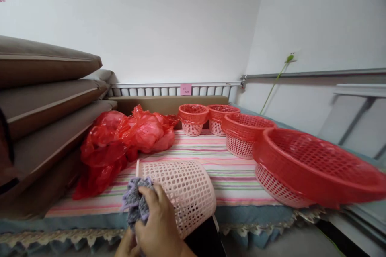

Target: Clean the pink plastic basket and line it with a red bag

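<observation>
A crumpled grey cloth with a lilac edge [137, 200] is bunched between my hands at the lower centre. My right hand [161, 223] is closed on it, with its fingers bent over the top. Only part of my left hand [128, 245] shows at the bottom edge, closed against the lower end of the cloth. Right beside them a pale pink perforated plastic basket [183, 188] lies on its side, its rim toward the left. My right hand covers part of its near side, and whether they touch I cannot tell.
Several pink baskets with red plastic liners, the nearest a large one [283, 188], line the right of the striped sheet [235, 188]. Crumpled red plastic bags [129, 134] lie at left beside stacked cushions [45, 104]. A white railing [144, 90] with a pink note [185, 89] stands behind.
</observation>
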`<move>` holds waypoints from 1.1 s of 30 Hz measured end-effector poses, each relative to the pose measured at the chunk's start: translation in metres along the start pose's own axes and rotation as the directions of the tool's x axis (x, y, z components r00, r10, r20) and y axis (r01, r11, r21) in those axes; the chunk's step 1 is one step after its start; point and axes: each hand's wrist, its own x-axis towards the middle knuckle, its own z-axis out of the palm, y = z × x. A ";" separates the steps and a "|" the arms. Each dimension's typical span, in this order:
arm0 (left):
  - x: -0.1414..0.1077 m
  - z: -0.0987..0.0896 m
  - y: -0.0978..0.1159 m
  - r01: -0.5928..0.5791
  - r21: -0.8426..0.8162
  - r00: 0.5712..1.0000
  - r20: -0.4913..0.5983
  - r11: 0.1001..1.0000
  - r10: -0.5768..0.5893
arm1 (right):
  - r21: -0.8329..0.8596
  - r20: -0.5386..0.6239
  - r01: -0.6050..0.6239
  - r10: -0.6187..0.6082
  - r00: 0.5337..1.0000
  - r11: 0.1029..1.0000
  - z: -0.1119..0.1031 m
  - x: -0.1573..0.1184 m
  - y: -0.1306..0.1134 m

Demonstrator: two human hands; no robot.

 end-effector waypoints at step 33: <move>-0.007 0.049 0.031 0.144 -0.271 0.962 0.264 0.952 -0.070 | -0.118 -0.388 -0.300 0.234 0.892 0.947 -0.081 0.014 0.108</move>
